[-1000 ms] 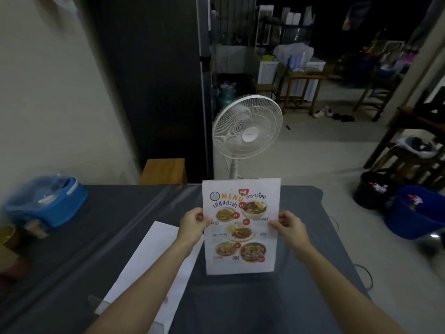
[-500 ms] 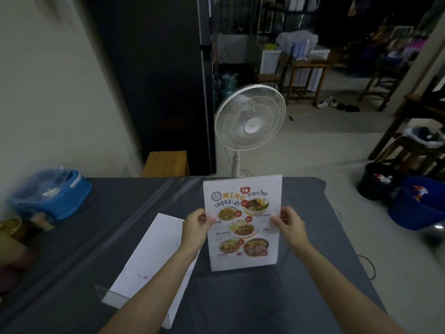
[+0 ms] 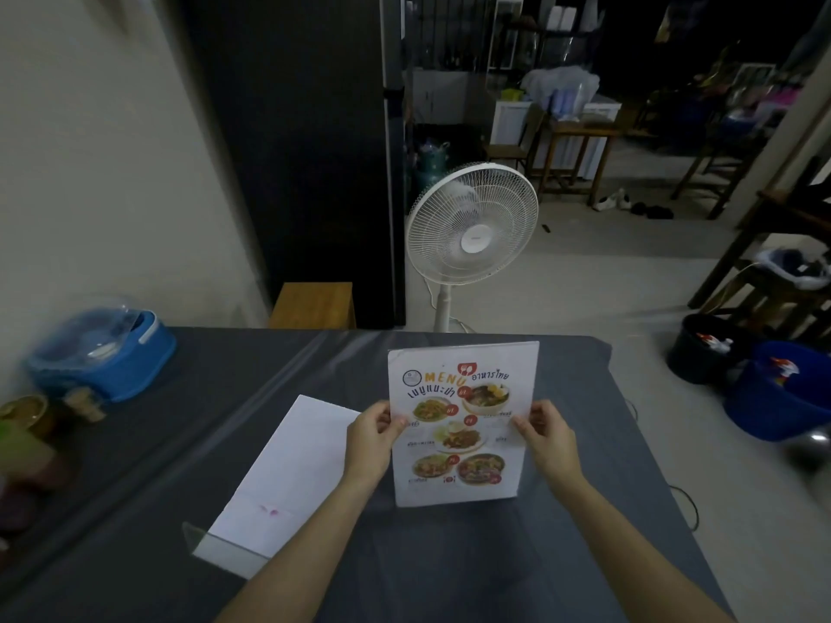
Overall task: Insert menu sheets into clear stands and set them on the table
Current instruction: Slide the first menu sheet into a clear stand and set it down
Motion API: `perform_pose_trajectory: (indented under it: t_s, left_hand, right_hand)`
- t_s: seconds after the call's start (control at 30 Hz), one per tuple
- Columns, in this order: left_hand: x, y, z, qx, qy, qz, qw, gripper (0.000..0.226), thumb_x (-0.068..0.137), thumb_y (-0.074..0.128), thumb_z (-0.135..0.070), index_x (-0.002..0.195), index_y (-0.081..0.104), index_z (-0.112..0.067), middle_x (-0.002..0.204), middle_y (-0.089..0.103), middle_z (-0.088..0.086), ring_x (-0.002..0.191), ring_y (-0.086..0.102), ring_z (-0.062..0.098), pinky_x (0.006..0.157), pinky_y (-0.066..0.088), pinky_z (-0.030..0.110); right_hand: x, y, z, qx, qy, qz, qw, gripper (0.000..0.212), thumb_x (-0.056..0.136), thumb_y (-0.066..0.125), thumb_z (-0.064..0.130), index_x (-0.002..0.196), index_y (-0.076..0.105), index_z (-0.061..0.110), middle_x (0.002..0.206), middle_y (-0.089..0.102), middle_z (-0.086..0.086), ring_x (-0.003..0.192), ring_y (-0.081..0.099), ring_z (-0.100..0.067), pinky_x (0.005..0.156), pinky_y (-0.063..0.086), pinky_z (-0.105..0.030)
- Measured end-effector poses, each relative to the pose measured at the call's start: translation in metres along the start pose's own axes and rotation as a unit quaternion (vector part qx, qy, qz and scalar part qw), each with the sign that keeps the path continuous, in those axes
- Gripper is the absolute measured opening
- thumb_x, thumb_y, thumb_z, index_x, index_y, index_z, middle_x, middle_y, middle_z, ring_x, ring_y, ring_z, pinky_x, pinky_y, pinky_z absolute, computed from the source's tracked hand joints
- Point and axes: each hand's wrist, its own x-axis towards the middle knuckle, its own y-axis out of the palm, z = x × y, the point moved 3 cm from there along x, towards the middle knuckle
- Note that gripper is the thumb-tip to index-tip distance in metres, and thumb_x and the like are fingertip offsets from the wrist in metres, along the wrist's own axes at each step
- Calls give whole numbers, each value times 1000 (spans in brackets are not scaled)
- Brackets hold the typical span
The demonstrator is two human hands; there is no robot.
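Observation:
A clear stand with a colourful menu sheet [image 3: 463,424] inside it stands upright on the grey table [image 3: 449,559], its foot touching the cloth. My left hand [image 3: 371,436] grips its left edge and my right hand [image 3: 546,436] grips its right edge. To the left, a second clear stand [image 3: 274,478] lies flat on the table with a white sheet inside, blank side up.
A blue lidded container [image 3: 101,348] and some jars [image 3: 27,415] sit at the table's left edge by the wall. Beyond the far edge stand a white pedestal fan [image 3: 472,231] and a wooden stool [image 3: 312,305]. Blue and black buckets [image 3: 773,388] are on the floor at right.
Both hands have kept hold of the menu stand while lowering it slightly toward the table; its bottom edge now rests on the cloth. The flat stand has not moved.

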Motion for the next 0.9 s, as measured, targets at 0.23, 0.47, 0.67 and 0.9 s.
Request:
perform_pose_trajectory:
  t_s: [0.23,0.47,0.67,0.9]
  left_hand:
    - [-5,-4,-6,30,-6,18,999,13,92,62,-14,101,64,-4,98,69,-2,94,68,18,62,47,11]
    - [-17,-15,-2,213,-27,109,971,48,91,61,-29,134,49,-11,142,53,7,130,51,26,104,45,40]
    - [-27,-28,17,467,2,163,869,63,101,28,-42,152,19,-6,162,16,12,150,14,26,122,14,38]
    - [-43,-30,40,566,45,215,794,60,103,20,-37,153,10,-5,164,5,12,152,4,25,124,2,39]
  right_hand:
    - [-4,-4,4,-38,11,-11,999,17,87,64,16,96,57,3,91,66,-7,86,66,-23,66,54,-27]
    - [-21,-7,-6,-213,32,59,975,66,87,62,33,139,36,2,141,46,-17,127,49,-31,101,45,-43]
    - [-53,-6,-18,-421,41,104,900,82,92,42,50,148,8,2,158,13,-18,146,17,-30,115,30,-43]
    - [-100,26,-11,-507,8,198,839,109,74,5,82,149,6,3,160,8,-14,148,6,-25,120,12,-36]
